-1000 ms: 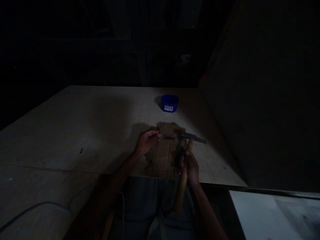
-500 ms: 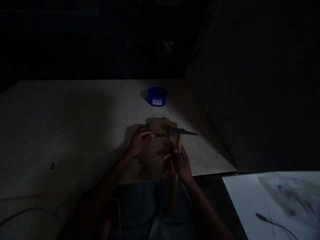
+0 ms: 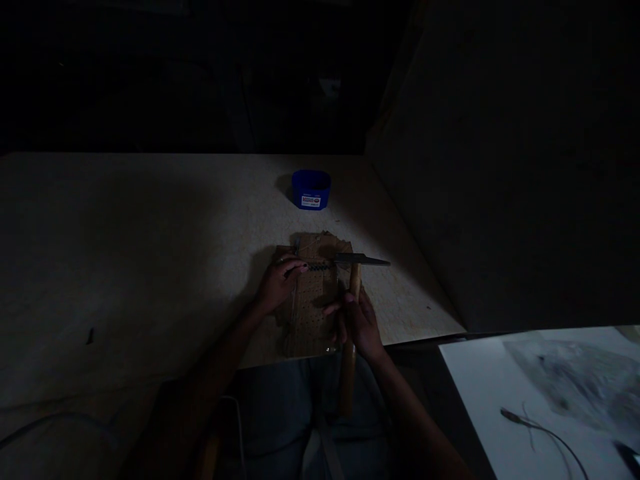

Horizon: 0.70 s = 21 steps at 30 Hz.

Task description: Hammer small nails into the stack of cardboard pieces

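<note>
In the dim head view, a brown cardboard block (image 3: 311, 323) with rows of small holes lies near the table's front edge. Across its upper part runs a dark, chain-like strip (image 3: 320, 267). My left hand (image 3: 274, 285) rests over the block's left side, thumb and fingertips pinched at the strip's left end. My right hand (image 3: 365, 328) is wrapped round the wooden handle of a hammer (image 3: 355, 279), at the block's right side. The hammer's dark metal head is level with the strip, just to its right. The poor light hides the finer detail at my left fingertips.
A blue plastic tub (image 3: 311, 193) with a white label stands behind the block on the pale table (image 3: 235, 207). A small dark piece (image 3: 91, 335) lies far left. At lower right, a white surface (image 3: 473, 373) bears a cable (image 3: 530, 423) and clear plastic. A tall panel borders the right.
The view has shifted slightly, so the tub, block and table appear a little further left and higher. Both hands keep their holds, and the hammer hardly moves against the block.
</note>
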Tool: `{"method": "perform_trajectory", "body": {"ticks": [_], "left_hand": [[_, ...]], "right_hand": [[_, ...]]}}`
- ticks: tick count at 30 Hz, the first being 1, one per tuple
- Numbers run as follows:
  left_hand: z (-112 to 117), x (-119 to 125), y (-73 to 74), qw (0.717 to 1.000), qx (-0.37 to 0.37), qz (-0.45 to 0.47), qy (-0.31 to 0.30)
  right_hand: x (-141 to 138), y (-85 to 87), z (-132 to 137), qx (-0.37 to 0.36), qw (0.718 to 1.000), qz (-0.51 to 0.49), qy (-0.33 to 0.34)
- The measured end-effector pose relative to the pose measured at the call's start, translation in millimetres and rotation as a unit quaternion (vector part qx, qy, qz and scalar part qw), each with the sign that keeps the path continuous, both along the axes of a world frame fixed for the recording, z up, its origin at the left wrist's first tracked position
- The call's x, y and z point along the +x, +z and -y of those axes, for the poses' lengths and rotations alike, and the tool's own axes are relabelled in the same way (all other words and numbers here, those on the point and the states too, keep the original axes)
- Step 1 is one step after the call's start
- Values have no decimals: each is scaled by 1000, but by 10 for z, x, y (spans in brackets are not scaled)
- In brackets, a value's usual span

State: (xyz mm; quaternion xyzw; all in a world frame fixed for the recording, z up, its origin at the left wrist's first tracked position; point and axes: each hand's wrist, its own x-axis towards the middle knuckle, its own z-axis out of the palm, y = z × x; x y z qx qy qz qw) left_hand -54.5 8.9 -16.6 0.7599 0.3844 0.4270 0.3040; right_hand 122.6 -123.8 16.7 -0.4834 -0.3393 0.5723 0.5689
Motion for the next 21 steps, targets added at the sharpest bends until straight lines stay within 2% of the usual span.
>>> {"method": "perform_trajectory", "body": {"ticks": [7, 9, 13, 14, 17, 19, 21], "left_hand": [[42, -2, -12, 998, 47, -42, 4], [55, -1, -14, 997, 52, -53, 6], [67, -1, -30, 997, 48, -63, 15], [67, -2, -34, 997, 47, -65, 18], [61, -8, -44, 996, 47, -75, 17], [57, -11, -48, 996, 43, -83, 14], [56, -11, -49, 996, 38, -83, 13]], "right_hand": [[25, -44, 1, -8, 999, 39, 13], [61, 3, 12, -8, 998, 59, 23], [159, 333, 52, -12, 989, 135, 57], [181, 442, 61, -10, 981, 180, 69], [207, 709, 67, 56, 936, 339, 81], [188, 779, 48, 81, 917, 381, 89], [152, 763, 13, 81, 911, 393, 96]]}}
